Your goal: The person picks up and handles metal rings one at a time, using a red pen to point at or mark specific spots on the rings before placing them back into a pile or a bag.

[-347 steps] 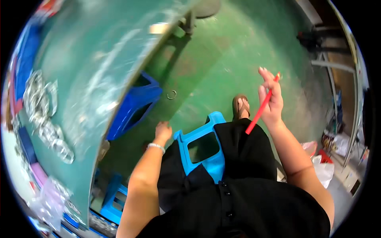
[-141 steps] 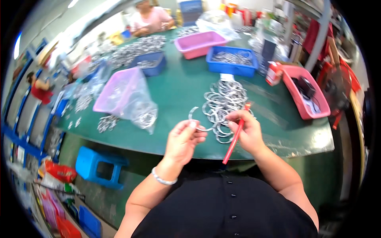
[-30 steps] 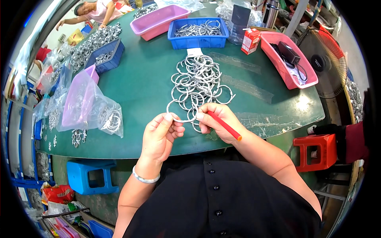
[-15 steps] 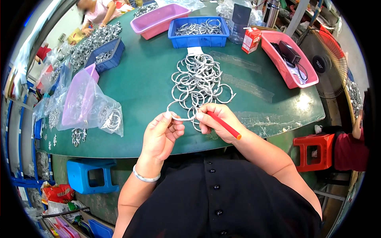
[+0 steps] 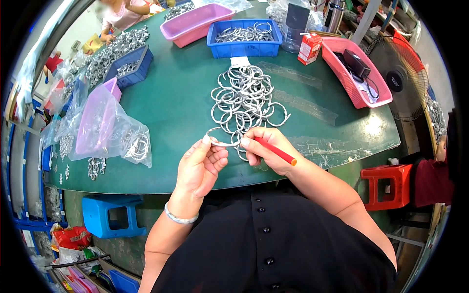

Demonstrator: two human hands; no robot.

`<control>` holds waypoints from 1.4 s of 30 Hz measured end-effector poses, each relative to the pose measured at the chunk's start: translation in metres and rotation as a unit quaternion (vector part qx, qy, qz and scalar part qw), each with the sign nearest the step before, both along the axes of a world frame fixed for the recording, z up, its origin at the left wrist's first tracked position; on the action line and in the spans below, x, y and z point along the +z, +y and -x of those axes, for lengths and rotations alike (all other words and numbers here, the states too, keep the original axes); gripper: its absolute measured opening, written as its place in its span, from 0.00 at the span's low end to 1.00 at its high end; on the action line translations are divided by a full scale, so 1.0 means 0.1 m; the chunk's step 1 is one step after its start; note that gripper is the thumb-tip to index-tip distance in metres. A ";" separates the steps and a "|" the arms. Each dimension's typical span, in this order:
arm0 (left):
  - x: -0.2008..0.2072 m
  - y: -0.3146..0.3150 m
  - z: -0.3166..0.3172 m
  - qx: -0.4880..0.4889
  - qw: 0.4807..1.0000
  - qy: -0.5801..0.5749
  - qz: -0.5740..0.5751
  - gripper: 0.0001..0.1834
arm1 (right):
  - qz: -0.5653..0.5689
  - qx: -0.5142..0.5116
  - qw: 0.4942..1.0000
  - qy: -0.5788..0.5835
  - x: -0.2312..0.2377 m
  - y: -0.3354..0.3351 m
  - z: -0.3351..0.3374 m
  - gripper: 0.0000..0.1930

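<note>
- left hand (image 5: pixel 199 163) is pinching one side of a ring (image 5: pixel 223 144) between thumb and finger; right hand (image 5: pixel 266 149) is gripping the other side while also holding a red rod (image 5: pixel 277 151).
- the ring is sitting over the near edge of the pile (image 5: pixel 244 95) on the surface (image 5: pixel 171 107).
- risk: ring could be slipping if either pinch is loosening.
- risk: ring could be snagging where pile loops are overlapping.
- risk: rod could be dropping if right fingers are opening.
- red box (image 5: pixel 309 49) is bearing print; fan (image 5: pixel 394 80) hub is showing small lettering.
</note>
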State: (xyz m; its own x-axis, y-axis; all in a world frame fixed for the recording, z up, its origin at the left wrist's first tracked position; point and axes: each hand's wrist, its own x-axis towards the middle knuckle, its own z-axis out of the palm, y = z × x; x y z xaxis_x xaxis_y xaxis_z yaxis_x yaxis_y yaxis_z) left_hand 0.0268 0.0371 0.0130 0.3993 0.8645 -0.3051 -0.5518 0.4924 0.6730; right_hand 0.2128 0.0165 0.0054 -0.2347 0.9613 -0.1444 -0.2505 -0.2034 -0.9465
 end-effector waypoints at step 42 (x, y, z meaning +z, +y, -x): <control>0.05 -0.08 -0.03 -0.046 0.978 -0.008 -0.203 0.09 | -0.234 -0.077 0.967 -0.069 0.32 -0.09 0.12 0.12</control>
State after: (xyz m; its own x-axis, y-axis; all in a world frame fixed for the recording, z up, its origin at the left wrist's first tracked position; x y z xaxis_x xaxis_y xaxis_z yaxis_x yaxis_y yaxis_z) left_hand 0.0296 0.0292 0.0184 0.4826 0.8735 0.0635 -0.5297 0.2334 0.8155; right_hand 0.2008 0.0071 0.0373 -0.0925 0.9510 0.2949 -0.1076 0.2849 -0.9525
